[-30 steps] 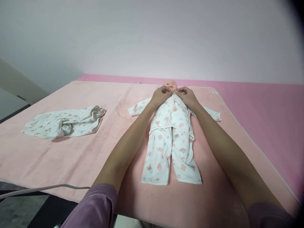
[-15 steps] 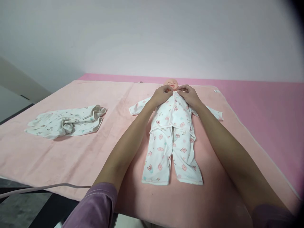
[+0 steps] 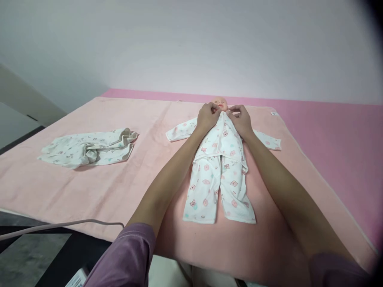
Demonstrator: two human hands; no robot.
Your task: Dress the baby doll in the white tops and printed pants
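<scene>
A doll (image 3: 220, 103) lies on its back on a pink blanket, its head toward the wall. It wears a white printed top (image 3: 222, 139) with both sleeves spread sideways, and matching trousers (image 3: 202, 189). At the left of the collar my left hand (image 3: 208, 115) pinches the neckline just under the doll's chin. Opposite it, my right hand (image 3: 240, 118) has its thumb and a finger closed on the right side of the collar. The fingertips partly hide the neckline.
A crumpled white printed garment (image 3: 89, 148) lies on the left part of the pink blanket (image 3: 143, 175). A thin cable (image 3: 60, 225) crosses the blanket's near left edge. A pale wall (image 3: 191, 48) rises behind the pink surface (image 3: 335, 135).
The view has shifted slightly, so the blanket and clothes appear a little higher and the doll a little to the right. Both hands remain at the collar.
</scene>
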